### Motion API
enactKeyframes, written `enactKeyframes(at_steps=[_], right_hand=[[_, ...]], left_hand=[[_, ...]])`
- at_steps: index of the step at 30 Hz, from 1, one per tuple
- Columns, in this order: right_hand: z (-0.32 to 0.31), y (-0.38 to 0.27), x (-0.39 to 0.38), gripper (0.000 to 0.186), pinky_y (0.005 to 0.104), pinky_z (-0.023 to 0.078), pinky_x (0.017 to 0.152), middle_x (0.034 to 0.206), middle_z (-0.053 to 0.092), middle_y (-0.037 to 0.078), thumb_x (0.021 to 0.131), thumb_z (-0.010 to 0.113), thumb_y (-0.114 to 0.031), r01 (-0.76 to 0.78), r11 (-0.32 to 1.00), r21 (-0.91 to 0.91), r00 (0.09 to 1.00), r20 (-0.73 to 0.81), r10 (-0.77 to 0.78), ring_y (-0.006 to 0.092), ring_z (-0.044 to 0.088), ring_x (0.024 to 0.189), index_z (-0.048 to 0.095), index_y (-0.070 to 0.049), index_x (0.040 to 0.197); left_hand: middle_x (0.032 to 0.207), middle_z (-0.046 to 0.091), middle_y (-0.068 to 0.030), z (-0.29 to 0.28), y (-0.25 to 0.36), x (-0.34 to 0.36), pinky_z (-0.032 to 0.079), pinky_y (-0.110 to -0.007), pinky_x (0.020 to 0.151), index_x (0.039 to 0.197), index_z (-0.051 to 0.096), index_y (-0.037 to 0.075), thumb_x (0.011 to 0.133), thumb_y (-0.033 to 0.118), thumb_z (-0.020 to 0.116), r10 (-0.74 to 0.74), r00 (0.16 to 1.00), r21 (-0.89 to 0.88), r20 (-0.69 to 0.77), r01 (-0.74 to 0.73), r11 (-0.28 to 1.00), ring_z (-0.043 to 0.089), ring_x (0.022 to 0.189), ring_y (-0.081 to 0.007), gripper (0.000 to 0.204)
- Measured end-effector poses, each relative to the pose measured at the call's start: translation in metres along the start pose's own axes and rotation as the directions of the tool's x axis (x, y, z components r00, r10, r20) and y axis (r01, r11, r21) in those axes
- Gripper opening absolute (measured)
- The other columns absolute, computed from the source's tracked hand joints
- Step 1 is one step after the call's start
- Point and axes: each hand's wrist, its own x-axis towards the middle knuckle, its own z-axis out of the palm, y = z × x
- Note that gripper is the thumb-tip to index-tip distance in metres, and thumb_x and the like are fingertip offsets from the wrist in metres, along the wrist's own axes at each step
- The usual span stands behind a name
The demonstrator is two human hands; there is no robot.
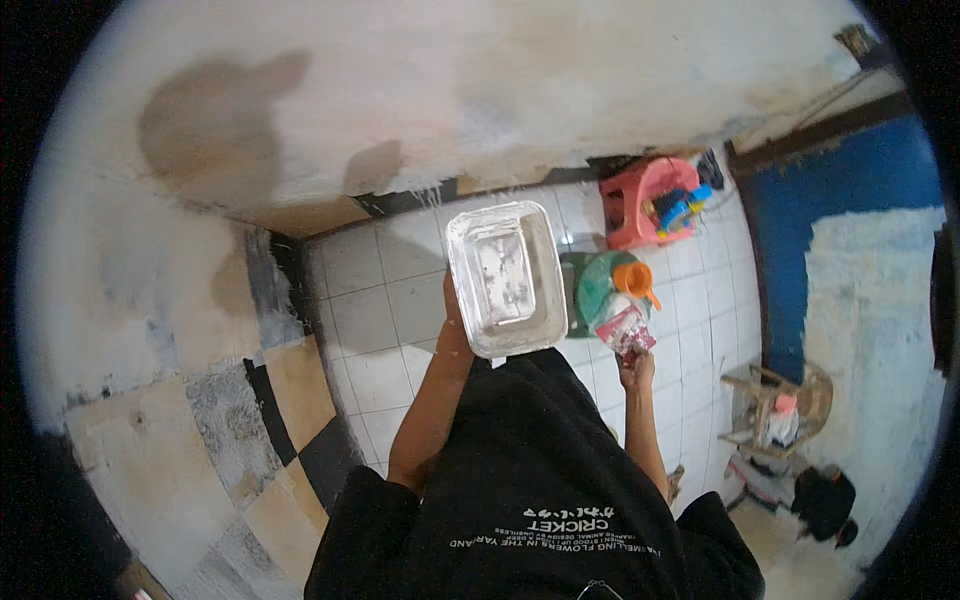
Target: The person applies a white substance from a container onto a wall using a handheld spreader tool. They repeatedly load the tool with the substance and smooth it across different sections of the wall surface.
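Observation:
My left hand (454, 305) grips the left side of a rectangular white plastic container (545, 285), whose inside is smeared with white residue; some fingers are hidden by it. My right hand (636, 368) is closed on a crumpled red-and-white packet (625, 328), held over the near side of a green round tub (595, 282). An orange dipper (633, 282) rests at that tub, just above the packet in the picture.
A pink plastic stool (627, 208) with blue and yellow items stands by the patchy wall (500, 100). At right are a wooden chair (815, 400) holding pink and white items, a blue-and-white wall (850, 280), and a dark heap (822, 500) on the tiled floor (375, 310).

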Motion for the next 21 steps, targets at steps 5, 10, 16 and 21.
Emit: enactKeyframes(at_steps=[5, 10, 16, 21], right_hand=[[-0.003, -0.003, -0.062, 0.022, 0.0424, 0.051, 0.090, 0.104, 0.066, 0.012, 0.090, 0.047, -0.007, 0.000, 0.999, 0.047, 0.976, -0.215, 0.010, 0.0270, 0.064, 0.097, 0.058, -0.001, 0.108], [0.034, 0.022, -0.104, 0.013, 0.0399, 0.052, 0.086, 0.097, 0.066, 0.010, 0.091, 0.053, -0.007, 0.116, 0.993, 0.024, 0.963, -0.246, -0.107, 0.0230, 0.064, 0.090, 0.059, -0.002, 0.101], [0.075, 0.005, -0.165, 0.016, 0.0337, 0.051, 0.075, 0.095, 0.065, 0.006, 0.091, 0.052, -0.005, 0.227, 0.973, -0.038, 0.890, -0.397, -0.223, 0.0169, 0.063, 0.082, 0.058, -0.003, 0.106], [0.096, 0.013, -0.147, 0.017, 0.0338, 0.050, 0.082, 0.098, 0.066, 0.006, 0.090, 0.055, -0.008, 0.227, 0.972, -0.065, 0.913, -0.332, -0.236, 0.0185, 0.063, 0.088, 0.060, -0.002, 0.106]], left_hand=[[0.117, 0.062, -0.0106, 0.015, 0.007, -0.009, 0.053, -0.039, 0.090, 0.126, 0.053, 0.002, 0.098, 0.041, 0.044, -0.274, 0.962, -0.100, -0.015, 0.271, 0.957, 0.062, 0.103, -0.0246, 0.048], [0.117, 0.062, -0.0111, -0.050, 0.014, 0.016, 0.053, -0.039, 0.090, 0.125, 0.054, 0.002, 0.098, 0.039, 0.045, -0.313, 0.949, 0.077, -0.047, 0.316, 0.946, 0.063, 0.101, -0.0234, 0.047], [0.117, 0.063, -0.0116, -0.094, 0.007, -0.007, 0.053, -0.040, 0.090, 0.125, 0.054, 0.002, 0.098, 0.039, 0.045, -0.558, 0.818, -0.042, -0.137, 0.558, 0.828, 0.063, 0.102, -0.0237, 0.046], [0.118, 0.063, -0.0120, -0.101, 0.010, 0.012, 0.053, -0.040, 0.091, 0.124, 0.055, 0.002, 0.097, 0.039, 0.046, -0.593, 0.793, -0.046, -0.141, 0.593, 0.804, 0.064, 0.102, -0.0240, 0.046]])
